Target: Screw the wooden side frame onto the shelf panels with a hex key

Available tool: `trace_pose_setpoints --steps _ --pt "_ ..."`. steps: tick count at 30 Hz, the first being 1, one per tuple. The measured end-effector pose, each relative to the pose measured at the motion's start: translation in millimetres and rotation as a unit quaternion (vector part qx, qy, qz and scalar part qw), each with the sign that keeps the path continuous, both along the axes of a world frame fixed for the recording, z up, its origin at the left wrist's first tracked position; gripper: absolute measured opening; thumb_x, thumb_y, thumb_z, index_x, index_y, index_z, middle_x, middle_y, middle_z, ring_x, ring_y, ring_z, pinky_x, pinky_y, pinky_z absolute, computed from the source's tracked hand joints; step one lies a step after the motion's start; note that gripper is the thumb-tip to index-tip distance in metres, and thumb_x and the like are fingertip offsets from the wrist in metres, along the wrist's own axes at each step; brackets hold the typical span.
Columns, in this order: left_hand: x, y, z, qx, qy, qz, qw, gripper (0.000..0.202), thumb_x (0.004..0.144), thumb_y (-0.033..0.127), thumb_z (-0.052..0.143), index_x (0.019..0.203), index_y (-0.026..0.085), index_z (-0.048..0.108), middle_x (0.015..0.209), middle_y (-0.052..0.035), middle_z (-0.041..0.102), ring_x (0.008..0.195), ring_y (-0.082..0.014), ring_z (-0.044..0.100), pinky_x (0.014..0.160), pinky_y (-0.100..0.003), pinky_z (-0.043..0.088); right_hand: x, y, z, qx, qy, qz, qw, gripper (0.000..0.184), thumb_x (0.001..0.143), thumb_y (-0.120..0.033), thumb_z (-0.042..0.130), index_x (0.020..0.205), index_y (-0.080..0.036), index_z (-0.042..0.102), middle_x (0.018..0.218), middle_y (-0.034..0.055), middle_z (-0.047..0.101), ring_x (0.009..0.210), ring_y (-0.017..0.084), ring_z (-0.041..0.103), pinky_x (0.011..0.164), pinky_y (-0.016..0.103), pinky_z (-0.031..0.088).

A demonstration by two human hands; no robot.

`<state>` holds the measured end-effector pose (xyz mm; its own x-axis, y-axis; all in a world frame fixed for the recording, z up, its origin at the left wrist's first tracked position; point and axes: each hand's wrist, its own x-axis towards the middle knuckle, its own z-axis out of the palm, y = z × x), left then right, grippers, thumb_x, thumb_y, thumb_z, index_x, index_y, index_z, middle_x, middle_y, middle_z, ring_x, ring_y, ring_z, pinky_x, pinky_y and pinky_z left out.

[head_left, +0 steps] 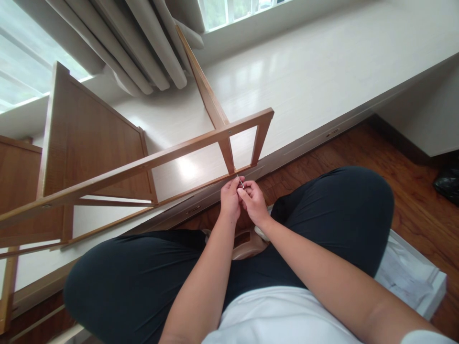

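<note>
A thin, bent metal hex key (240, 181) points up at the lower rail of a wooden frame (186, 149), close to where a slanting wooden crosspiece (211, 102) meets it. The fingers of my left hand (230, 200) are pinched around its shaft near the rail. My right hand (255, 204) is closed at the key's bent end, thumb and fingers together. Both hands touch or nearly touch each other just below the frame. Any screw at the key's tip is too small to make out.
Wooden panels (95, 138) stand in the frame at left, on a pale window ledge (308, 71). Grey curtains (132, 43) hang behind. My crossed legs (337, 210) sit below the ledge. A white box (412, 277) lies at lower right, and a black bag (448, 184) by the right edge.
</note>
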<state>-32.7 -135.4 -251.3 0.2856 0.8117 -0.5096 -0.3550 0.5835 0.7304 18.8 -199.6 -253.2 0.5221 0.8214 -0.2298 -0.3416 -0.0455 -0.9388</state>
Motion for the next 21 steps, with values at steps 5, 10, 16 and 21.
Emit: trace_pose_setpoints --steps 5,10,16,21 --pt "-0.1 0.1 -0.5 -0.005 -0.007 0.003 1.000 0.023 0.074 0.034 0.081 0.082 0.013 0.075 0.070 -0.0019 0.068 0.061 -0.0110 0.061 0.062 -0.024 0.049 1.2 -0.4 -2.6 -0.012 -0.067 -0.010 0.998 0.018 0.085 -0.035 0.070 0.094 -0.025 0.058 0.078 -0.0026 0.064 0.070 0.015 0.060 0.063 0.025 0.048" --pt "0.3 0.0 1.8 -0.015 -0.015 0.003 1.000 0.024 0.073 0.034 0.081 0.082 0.013 0.074 0.071 -0.0021 0.068 0.063 -0.0120 0.062 0.065 -0.025 0.052 1.8 -2.3 -1.9 -0.026 -0.125 -0.007 0.992 0.020 0.084 -0.031 0.071 0.098 -0.026 0.058 0.083 -0.0017 0.067 0.072 0.016 0.061 0.069 0.027 0.048" --pt "0.7 0.0 3.5 -0.014 -0.017 0.007 1.000 0.023 0.073 0.034 0.081 0.081 0.014 0.074 0.071 -0.0018 0.068 0.063 -0.0120 0.062 0.063 -0.025 0.052 1.7 -2.8 -2.2 -0.034 -0.163 -0.001 0.986 0.018 0.086 -0.033 0.069 0.099 -0.027 0.057 0.083 -0.0019 0.067 0.071 0.016 0.062 0.069 0.029 0.048" --pt "0.2 0.3 5.1 -0.010 -0.010 0.007 1.000 0.025 0.073 0.036 0.082 0.081 0.014 0.073 0.070 -0.0011 0.067 0.061 -0.0116 0.061 0.063 -0.025 0.052 1.9 -2.4 -0.7 -0.031 -0.177 -0.005 0.984 0.018 0.086 -0.033 0.069 0.099 -0.027 0.059 0.082 -0.0020 0.067 0.071 0.017 0.062 0.068 0.029 0.048"
